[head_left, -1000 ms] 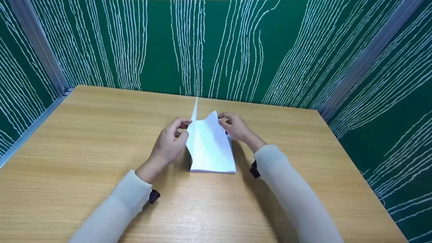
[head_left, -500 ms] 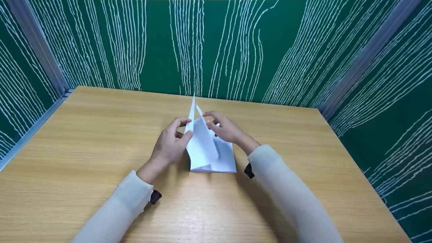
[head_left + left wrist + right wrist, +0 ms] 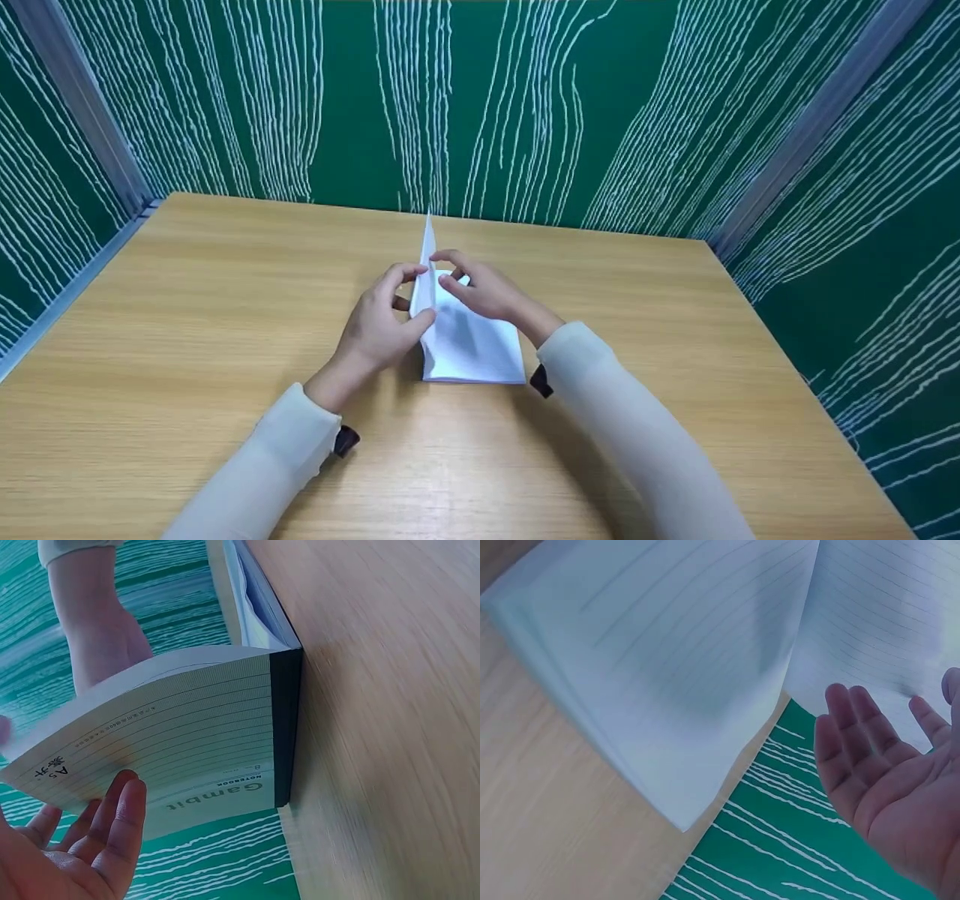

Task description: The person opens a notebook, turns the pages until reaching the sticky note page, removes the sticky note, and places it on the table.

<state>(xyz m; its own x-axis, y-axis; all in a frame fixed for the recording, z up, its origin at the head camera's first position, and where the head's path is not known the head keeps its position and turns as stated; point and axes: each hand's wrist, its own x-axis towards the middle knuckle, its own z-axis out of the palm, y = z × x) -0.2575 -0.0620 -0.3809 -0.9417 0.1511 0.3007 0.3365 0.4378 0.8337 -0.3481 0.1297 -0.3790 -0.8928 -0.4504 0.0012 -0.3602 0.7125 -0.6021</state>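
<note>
A lined notebook (image 3: 480,352) lies open on the wooden table, its right-hand pages flat and its front cover raised at the left. My left hand (image 3: 375,319) holds the raised cover and turned leaves, thumb on the page side and fingers behind. From the left wrist, the pale cover (image 3: 202,731) shows "Gambit" print and a black spine strip (image 3: 286,727). My right hand (image 3: 484,291) reaches over the pages from the right, its index fingertip at the upright leaf. In the right wrist view, the right fingers (image 3: 866,731) are relaxed beside the lined upright page (image 3: 885,607).
The wooden table (image 3: 637,390) spreads around the notebook on all sides. A green wall (image 3: 502,97) with white wavy lines rises behind its far edge. Grey posts (image 3: 817,120) stand at the corners, and a dark wrist strap piece (image 3: 346,441) hangs under the left cuff.
My right hand has moved left, carrying a leaf from the right side over to the upright cover. The left hand stays nearly in place, its thumb now over the turned leaf.
</note>
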